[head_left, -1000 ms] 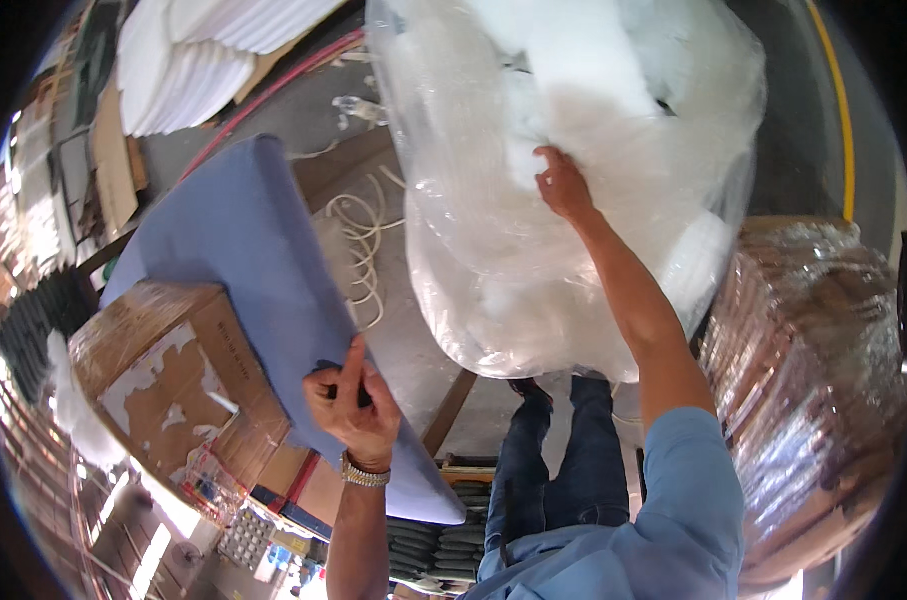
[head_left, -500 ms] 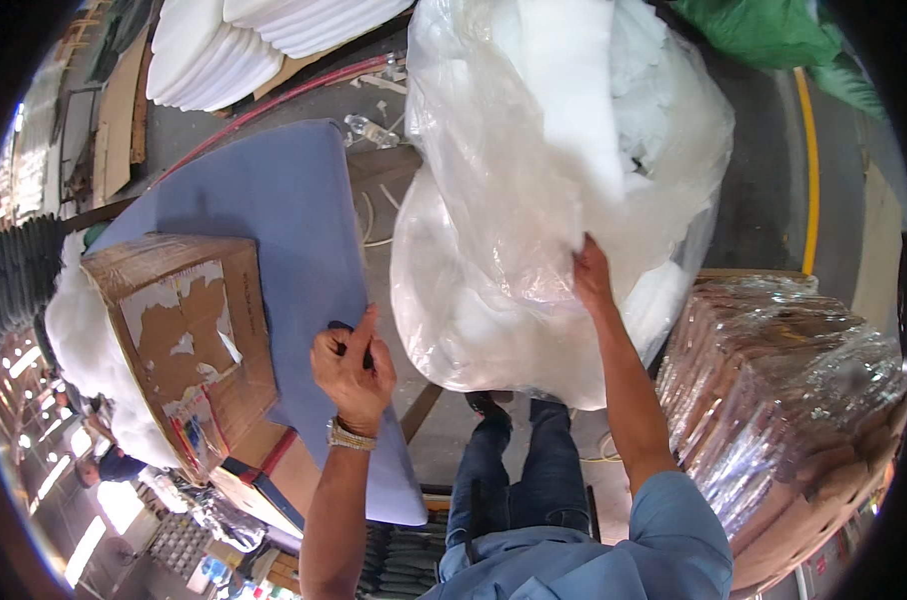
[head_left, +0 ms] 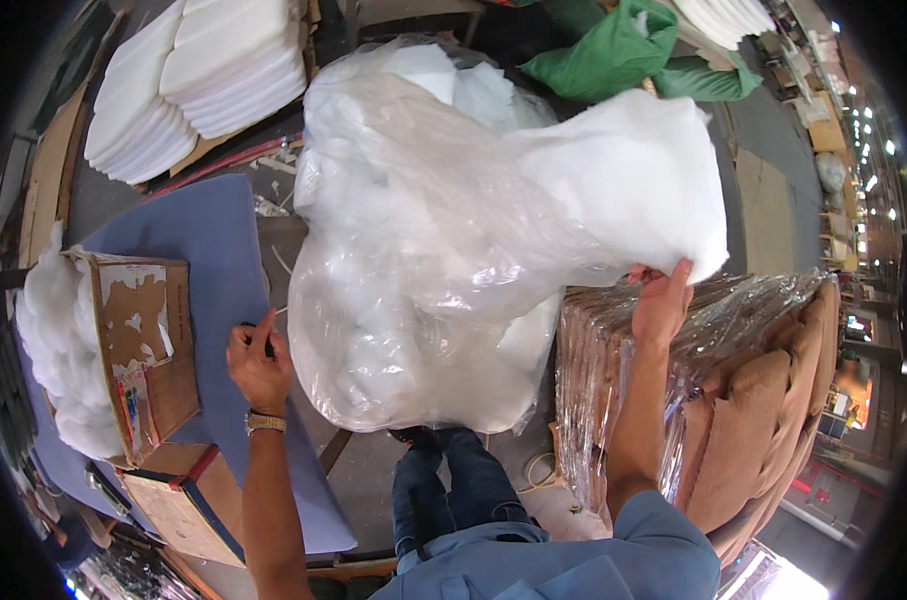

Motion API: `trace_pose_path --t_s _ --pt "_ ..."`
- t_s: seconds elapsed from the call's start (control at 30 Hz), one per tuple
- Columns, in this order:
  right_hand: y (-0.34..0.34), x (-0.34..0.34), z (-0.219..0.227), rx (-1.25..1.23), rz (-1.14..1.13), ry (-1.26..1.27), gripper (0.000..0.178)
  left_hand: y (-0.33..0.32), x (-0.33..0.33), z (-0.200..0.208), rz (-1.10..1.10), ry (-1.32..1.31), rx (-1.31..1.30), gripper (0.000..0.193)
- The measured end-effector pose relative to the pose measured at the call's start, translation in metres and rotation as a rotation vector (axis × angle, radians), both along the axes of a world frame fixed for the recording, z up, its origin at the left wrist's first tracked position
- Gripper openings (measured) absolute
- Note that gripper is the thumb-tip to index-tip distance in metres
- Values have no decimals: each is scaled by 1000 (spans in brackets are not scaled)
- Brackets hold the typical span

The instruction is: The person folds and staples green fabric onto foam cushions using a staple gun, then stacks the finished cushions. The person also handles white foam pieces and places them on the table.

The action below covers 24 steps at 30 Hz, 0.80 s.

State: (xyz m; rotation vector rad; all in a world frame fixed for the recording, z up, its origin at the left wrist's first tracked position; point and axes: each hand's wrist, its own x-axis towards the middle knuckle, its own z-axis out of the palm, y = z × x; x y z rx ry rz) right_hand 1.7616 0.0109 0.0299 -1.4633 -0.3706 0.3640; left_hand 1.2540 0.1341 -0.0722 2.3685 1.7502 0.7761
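A large clear plastic bag (head_left: 414, 210) full of white padding stands in front of me. Out of its right side stretches a thick white sheet of batting (head_left: 644, 180). My right hand (head_left: 662, 310) pinches the near edge of that sheet, by the bag's mouth. To the left of the bag, my left hand (head_left: 261, 368) is closed around a small dark object (head_left: 270, 347) whose kind is mostly hidden by the fingers. This hand hovers over the edge of a blue-grey padded panel (head_left: 224, 260) and is apart from the bag.
An open cardboard box (head_left: 174, 350) with white fibre stuffing (head_left: 59, 350) rests on the panel at left. Plastic-wrapped brown cushions (head_left: 744, 450) are stacked at right. Piles of white pads (head_left: 234, 70) stand at far left; a green sack (head_left: 614, 55) lies at the back.
My right hand has moved right, and the batting sheet now extends out of the bag to the right. The view has turned rightward. My left hand stays closed on the dark object.
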Motion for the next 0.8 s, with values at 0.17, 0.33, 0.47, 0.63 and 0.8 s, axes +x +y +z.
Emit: trace_pose_path --t_s 0.17,0.33,0.47,0.63,0.8 --pt "-70 16 56 270 26 46 59 -2 2 0 12 42 36 28" --pt "-140 40 143 544 263 -33 61 0 -3 -7 -5 26 31 27" --pt "-163 11 173 463 311 -165 55 -16 7 1 145 -103 -130 28" --pt "-192 -70 15 -67 560 -378 56 -154 78 73 -96 -1159 -1052 67" --pt "-247 -263 -17 -141 998 -586 67 -301 82 102 -158 -1717 -986 69"
